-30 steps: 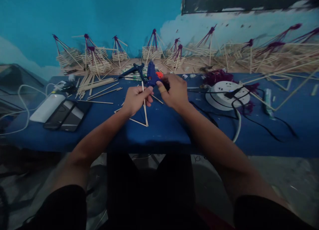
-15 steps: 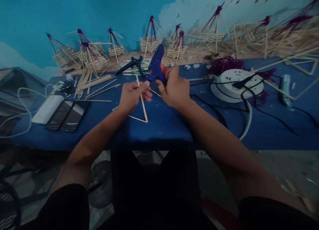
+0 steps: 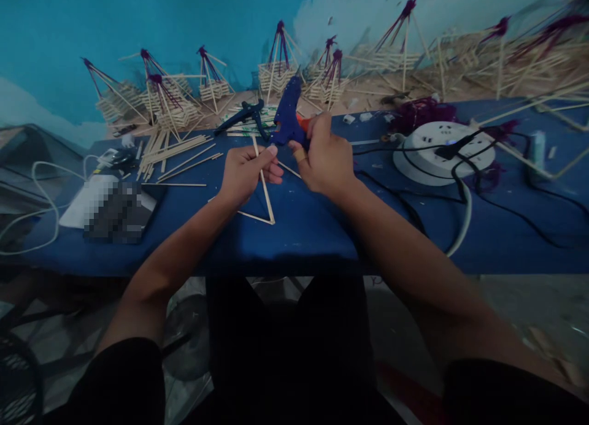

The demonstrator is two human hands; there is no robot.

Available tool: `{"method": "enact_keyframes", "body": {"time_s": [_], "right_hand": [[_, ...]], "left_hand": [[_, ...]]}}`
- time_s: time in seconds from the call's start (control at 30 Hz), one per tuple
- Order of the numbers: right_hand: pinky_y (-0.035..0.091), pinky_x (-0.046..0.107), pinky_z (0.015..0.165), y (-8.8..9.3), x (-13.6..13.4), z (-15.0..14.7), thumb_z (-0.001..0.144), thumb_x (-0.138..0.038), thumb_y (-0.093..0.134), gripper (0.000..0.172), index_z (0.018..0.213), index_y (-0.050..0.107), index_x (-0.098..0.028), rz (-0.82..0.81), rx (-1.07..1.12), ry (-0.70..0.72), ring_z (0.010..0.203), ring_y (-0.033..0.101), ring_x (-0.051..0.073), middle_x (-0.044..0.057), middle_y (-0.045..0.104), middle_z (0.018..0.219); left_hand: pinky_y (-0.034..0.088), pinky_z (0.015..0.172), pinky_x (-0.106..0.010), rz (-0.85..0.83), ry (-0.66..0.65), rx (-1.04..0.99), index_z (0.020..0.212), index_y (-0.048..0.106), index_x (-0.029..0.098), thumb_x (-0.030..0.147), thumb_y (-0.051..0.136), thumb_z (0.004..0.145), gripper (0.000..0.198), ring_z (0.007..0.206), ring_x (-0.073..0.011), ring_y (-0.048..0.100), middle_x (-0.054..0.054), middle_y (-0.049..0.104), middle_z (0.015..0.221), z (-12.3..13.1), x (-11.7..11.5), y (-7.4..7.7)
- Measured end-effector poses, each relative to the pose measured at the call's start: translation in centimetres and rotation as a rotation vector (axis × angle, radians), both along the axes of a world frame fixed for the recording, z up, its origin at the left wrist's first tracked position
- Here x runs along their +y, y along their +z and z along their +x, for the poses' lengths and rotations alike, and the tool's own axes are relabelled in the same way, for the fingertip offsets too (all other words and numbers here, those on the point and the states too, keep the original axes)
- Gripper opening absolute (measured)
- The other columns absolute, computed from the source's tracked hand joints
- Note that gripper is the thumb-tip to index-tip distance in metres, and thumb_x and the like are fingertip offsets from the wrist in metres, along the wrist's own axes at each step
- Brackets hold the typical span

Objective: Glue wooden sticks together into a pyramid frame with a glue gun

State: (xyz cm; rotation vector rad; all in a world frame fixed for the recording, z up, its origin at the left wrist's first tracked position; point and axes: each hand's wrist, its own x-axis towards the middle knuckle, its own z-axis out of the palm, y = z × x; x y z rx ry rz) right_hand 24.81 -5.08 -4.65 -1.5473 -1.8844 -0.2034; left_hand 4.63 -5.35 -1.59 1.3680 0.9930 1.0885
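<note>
Right hand [image 3: 329, 158] closed round the blue glue gun [image 3: 289, 109], whose far end just swung right; looks like re-angling by the stick. Left hand [image 3: 243, 173] pinches that wooden stick [image 3: 267, 199], centre of blue table [image 3: 317, 232]. Can't tell gun-stick contact.

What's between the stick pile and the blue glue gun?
In the head view, a plier-like tool and whitish material lie between stick pile and glue gun.

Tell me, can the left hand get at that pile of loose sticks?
Probably yes: nothing seems to stand between the left hand and the loose sticks, though it is holding a thin stick.
</note>
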Motion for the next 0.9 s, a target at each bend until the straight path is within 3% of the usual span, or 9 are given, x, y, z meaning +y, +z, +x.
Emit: {"method": "enact_keyframes", "body": {"time_s": [0.4, 0.5, 0.7, 0.9], "right_hand": [[0.058, 0.050, 0.087, 1.7, -0.8, -0.9, 0.113, -0.066, 0.041, 0.064, 0.151, 0.047, -0.014, -0.144, -0.008, -0.062, 0.100, 0.076, 0.038, 0.020, 0.073, 0.118], [0.058, 0.051, 0.089, 1.5, -0.6, -0.8, 0.113, -0.066, 0.044, 0.062, 0.147, 0.049, -0.015, -0.150, 0.007, -0.064, 0.099, 0.075, 0.037, 0.019, 0.073, 0.114], [0.058, 0.049, 0.083, 0.1, 0.2, 0.1, 0.112, -0.071, 0.045, 0.063, 0.147, 0.051, -0.019, 0.010, 0.068, 0.001, 0.091, 0.073, 0.035, 0.016, 0.075, 0.105], [0.058, 0.051, 0.082, 0.4, 0.1, 0.0, 0.113, -0.070, 0.043, 0.062, 0.145, 0.051, -0.017, -0.031, 0.051, -0.006, 0.091, 0.075, 0.037, 0.018, 0.075, 0.107]], "left_hand": [[0.065, 0.060, -0.022, -0.005, 0.004, 0.017, 0.079, 0.067, 0.016, 0.062, 0.086, 0.095, 0.051, 0.054, -0.0135, 0.077, -0.003, 0.078, 0.063, 0.1, 0.0, 0.0], [0.064, 0.060, -0.022, -0.009, -0.003, 0.018, 0.079, 0.067, 0.017, 0.061, 0.084, 0.096, 0.051, 0.053, -0.0131, 0.076, -0.002, 0.077, 0.063, 0.1, 0.0, 0.0], [0.065, 0.059, -0.026, -0.027, -0.014, 0.020, 0.076, 0.065, 0.018, 0.060, 0.083, 0.098, 0.050, 0.053, -0.0159, 0.077, -0.002, 0.076, 0.062, 0.2, -0.1, 0.1], [0.067, 0.062, -0.026, -0.026, -0.008, 0.026, 0.079, 0.067, 0.018, 0.062, 0.083, 0.097, 0.050, 0.056, -0.0162, 0.079, -0.002, 0.077, 0.064, 0.2, -0.1, 0.0]]}}
